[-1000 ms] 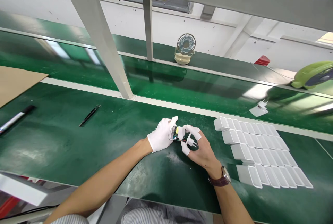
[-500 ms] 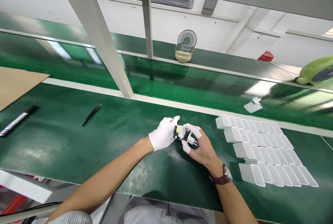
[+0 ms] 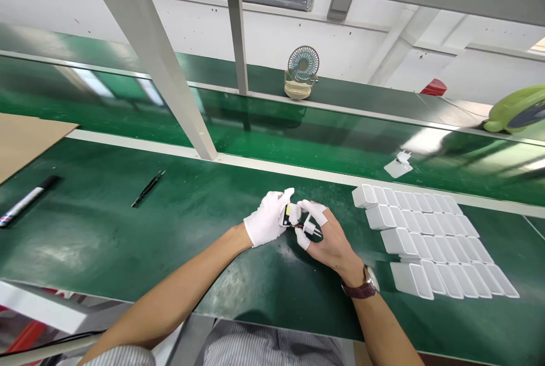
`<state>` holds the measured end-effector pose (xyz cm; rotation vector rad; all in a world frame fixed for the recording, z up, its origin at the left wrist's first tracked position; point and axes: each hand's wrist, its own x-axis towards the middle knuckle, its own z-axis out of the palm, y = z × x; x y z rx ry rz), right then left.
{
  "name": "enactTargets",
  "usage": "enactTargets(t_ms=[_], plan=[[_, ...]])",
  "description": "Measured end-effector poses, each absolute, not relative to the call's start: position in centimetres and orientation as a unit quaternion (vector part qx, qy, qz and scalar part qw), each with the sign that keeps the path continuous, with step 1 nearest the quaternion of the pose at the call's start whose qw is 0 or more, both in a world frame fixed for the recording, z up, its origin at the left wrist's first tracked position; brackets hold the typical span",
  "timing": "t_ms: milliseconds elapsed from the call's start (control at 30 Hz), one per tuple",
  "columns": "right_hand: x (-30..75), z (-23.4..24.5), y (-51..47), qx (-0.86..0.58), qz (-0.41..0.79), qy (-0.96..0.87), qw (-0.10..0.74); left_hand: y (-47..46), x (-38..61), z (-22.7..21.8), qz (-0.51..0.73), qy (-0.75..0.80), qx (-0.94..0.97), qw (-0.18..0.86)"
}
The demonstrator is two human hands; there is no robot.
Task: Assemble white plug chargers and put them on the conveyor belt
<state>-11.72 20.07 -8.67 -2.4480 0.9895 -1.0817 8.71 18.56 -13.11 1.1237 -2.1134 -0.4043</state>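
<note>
My left hand [image 3: 267,219], in a white glove, is closed around a small circuit board [image 3: 286,215] with a yellow component, which seems to sit in a white casing. My right hand [image 3: 326,238], with white finger covers and a watch on the wrist, pinches a white two-pin plug piece [image 3: 309,227] just right of the board. Thin dark and red wires run between the board and the plug piece. The fingers hide part of both pieces. Both hands are over the green worktable [image 3: 255,284].
Rows of white plastic casings [image 3: 426,241] stand to the right. Black tweezers [image 3: 147,189] and a marker [image 3: 28,201] lie left, near a cardboard sheet [image 3: 29,139]. Behind a white rail runs a green conveyor [image 3: 272,147] carrying a white plug unit [image 3: 399,164]. A metal post [image 3: 170,82] rises at the table's back.
The white plug unit on the conveyor has moved left. My right hand has shifted slightly toward the board, and the plug piece has come a little closer to it. My left hand stays put.
</note>
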Motion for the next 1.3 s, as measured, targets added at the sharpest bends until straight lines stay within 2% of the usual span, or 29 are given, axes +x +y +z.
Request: enactTargets(t_ms=[433, 1100, 1300], plan=[[-11.9, -8.3, 20.2, -0.859, -0.375, 0.326, 0.125, 18.5, 8.9, -14.1, -0.06, -0.818, 0.469, 0.327], [-11.9, -8.5, 20.3, -0.86, -0.364, 0.336, 0.12, 19.0, 8.7, -13.1, -0.11, -0.808, 0.498, 0.295], [-11.9, -8.2, 20.5, -0.855, -0.372, 0.345, 0.109, 18.9, 8.8, -12.7, -0.115, -0.805, 0.488, 0.318]])
